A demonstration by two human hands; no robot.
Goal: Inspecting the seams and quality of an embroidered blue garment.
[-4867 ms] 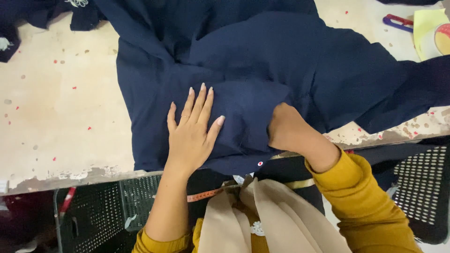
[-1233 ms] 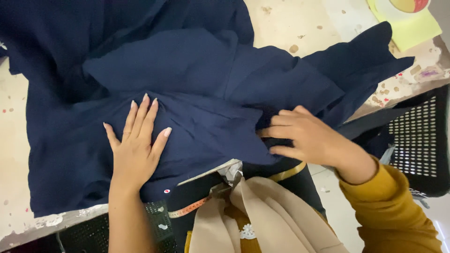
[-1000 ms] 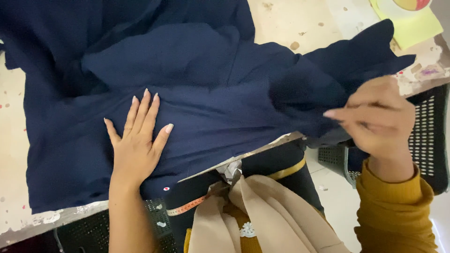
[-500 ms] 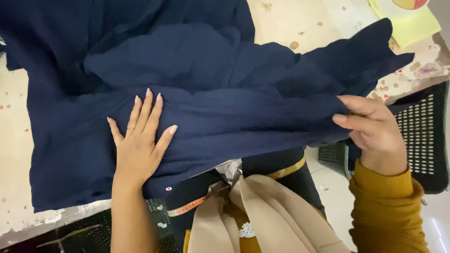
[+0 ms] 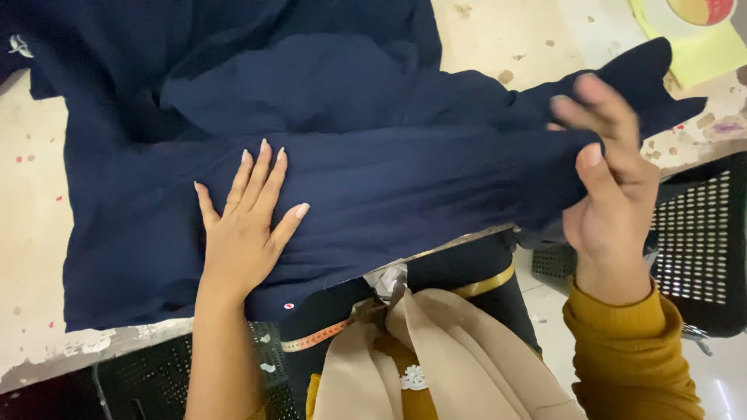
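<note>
A large navy blue garment point(image 5: 373, 179) lies spread over a worn cream table point(image 5: 31, 233). My left hand point(image 5: 245, 225) rests flat on the cloth near the table's front edge, fingers apart, pressing it down. My right hand point(image 5: 611, 187) is raised at the right edge of the table and pinches a fold of the same navy cloth between thumb and fingers, pulling it taut to the right. A yellow-orange sleeve covers my right wrist.
A yellow sheet with a round tape roll point(image 5: 692, 31) lies at the far right corner. A black perforated crate point(image 5: 700, 249) stands to the right of the table, another black crate point(image 5: 156, 381) below its front edge. A measuring tape point(image 5: 319, 336) hangs at my waist.
My right hand left the cloth's middle, took hold of its right side and lifted it out to the right, stretching the fabric. My left hand stayed flat on the cloth.
</note>
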